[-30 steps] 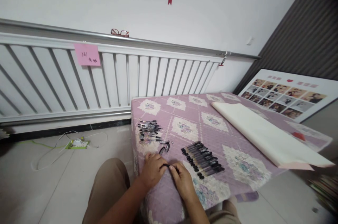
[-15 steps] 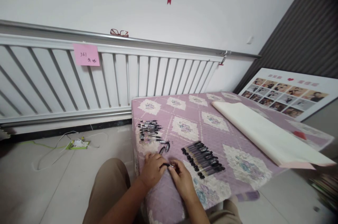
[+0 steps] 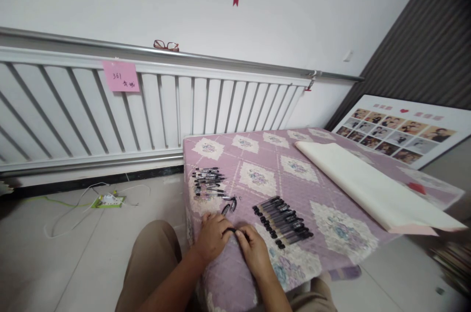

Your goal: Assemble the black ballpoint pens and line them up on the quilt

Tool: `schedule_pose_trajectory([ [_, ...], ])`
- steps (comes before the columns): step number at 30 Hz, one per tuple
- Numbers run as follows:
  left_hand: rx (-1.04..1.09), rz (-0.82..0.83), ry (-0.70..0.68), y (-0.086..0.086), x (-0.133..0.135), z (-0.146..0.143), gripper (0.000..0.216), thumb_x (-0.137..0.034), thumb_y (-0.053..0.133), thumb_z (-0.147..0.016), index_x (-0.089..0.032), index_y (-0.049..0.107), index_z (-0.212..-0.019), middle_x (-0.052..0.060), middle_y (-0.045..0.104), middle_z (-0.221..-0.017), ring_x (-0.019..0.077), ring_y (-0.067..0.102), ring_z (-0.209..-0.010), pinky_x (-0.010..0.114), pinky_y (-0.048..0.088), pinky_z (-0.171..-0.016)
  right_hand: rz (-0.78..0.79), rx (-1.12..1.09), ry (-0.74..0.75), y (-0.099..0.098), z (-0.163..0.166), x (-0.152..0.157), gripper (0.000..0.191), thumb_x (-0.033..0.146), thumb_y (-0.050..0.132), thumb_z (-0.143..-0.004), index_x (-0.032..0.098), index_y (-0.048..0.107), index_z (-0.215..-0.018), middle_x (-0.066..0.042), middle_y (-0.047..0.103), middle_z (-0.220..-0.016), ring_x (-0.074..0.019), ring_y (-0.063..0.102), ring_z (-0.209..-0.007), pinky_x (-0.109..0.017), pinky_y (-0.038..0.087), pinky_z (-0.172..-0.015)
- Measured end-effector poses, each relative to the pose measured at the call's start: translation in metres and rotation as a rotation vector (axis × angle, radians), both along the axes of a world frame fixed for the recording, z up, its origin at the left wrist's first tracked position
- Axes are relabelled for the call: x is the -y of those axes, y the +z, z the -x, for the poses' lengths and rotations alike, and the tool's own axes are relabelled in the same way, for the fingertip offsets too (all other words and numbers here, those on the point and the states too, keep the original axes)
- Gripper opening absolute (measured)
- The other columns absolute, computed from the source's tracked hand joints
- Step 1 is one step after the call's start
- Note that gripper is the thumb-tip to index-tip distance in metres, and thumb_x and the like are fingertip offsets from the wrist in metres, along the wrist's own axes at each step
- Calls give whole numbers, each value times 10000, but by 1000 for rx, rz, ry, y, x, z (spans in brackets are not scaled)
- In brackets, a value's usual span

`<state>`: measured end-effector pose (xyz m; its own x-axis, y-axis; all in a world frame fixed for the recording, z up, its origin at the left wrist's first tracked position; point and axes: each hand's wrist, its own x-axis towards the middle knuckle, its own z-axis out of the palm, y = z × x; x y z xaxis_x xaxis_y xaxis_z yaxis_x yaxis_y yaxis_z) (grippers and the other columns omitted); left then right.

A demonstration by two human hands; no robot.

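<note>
At the near left of the cloth-covered table, my left hand [image 3: 213,237] is closed on a black pen part [image 3: 231,229]. My right hand [image 3: 253,249] meets it from the other side, thumb and fingers pinched at the part's right end. The fingers hide most of the piece. Just beyond my hands lie a few loose black pen pieces [image 3: 231,205]. Farther back, a loose pile of slim pen parts [image 3: 208,180] is spread near the left edge. To the right of my right hand, several clear-barrelled pens with black ends [image 3: 282,221] lie side by side in a slanting row.
The table wears a purple floral cloth [image 3: 253,155]. Across its right side lies a long cream sheet [image 3: 346,179], with a photo board [image 3: 401,130] behind. A white radiator [image 3: 206,106] runs along the wall. On the floor at left sits a power strip [image 3: 108,200] with cables.
My right fingertips have closed in toward my left hand, covering the small shiny tip that showed between them. The pens on the table have not moved.
</note>
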<state>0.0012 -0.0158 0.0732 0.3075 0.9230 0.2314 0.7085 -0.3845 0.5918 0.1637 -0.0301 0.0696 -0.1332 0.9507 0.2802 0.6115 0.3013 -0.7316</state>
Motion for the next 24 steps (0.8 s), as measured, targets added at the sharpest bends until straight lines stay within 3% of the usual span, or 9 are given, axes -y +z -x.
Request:
schedule_pose_trajectory([
  [4,19,0,4,-2,-1,0,156,-239,495,-866,-279,640,-906,-5,626,-934,179,528,-973,401,208,-980,8,-21,-24,0,0,0,165,322,506,-831,208,607,-895,-41,638,-842,-183,585,-777,-289,458,-720],
  [8,1,13,-12,-2,0,0,160,-253,488,-869,-276,641,-910,0,629,-936,185,526,-973,402,204,-985,9,-4,-7,1,1,0,227,349,459,-858,208,603,-755,-36,624,-751,-181,581,-732,-283,452,-684],
  [13,20,-3,1,-1,0,0,175,-237,480,-869,-280,646,-907,-1,631,-931,183,526,-969,404,205,-981,-1,-21,-33,1,0,0,187,344,513,-823,204,623,-879,-44,646,-833,-185,589,-769,-288,463,-712],
  [17,-1,1,-10,0,1,0,176,-251,475,-873,-268,646,-911,10,630,-932,188,523,-971,405,212,-979,-3,-21,-13,0,0,0,224,355,474,-850,208,615,-758,-41,632,-751,-184,587,-735,-283,459,-685],
  [21,-3,4,-13,1,0,0,177,-251,479,-870,-276,645,-925,6,627,-943,185,520,-979,400,215,-976,10,-57,-37,1,1,0,186,349,522,-818,212,630,-882,-43,654,-834,-189,600,-769,-293,468,-719],
  [24,-8,-1,-14,1,0,0,170,-250,481,-870,-275,641,-919,4,630,-945,188,518,-981,396,217,-974,18,-94,-7,0,1,0,189,354,515,-824,214,639,-845,-41,658,-812,-190,599,-767,-291,470,-713],
])
